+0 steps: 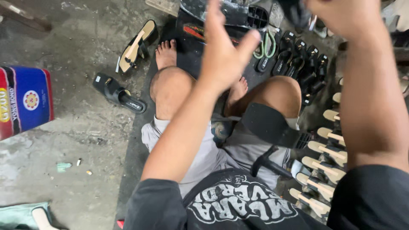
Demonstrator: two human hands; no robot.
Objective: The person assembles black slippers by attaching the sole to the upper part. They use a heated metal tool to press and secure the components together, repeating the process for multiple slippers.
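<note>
Left hand (223, 51) raised, fingers spread, empty. Right hand (341, 15) lifted at top edge, gripping dark strap piece (296, 12). Hammer (272, 164) across lap, within reach. Soles (326, 170) rowed on floor (85, 127), right.

The bare concrete floor (85, 127) is grey, stained and gritty; a black sandal (119, 93) lies on it left of the knee, and a tan-soled sandal (136, 47) rests tilted just beyond; a red and blue tin (23, 102) stands at the left edge; small scraps (64, 167) lie near it; a dark mat (136, 145) runs under the bare feet; on the right a row of pale soles (326, 153) (overlapping one another) meets a cluster of black sandals (298, 59).
</note>
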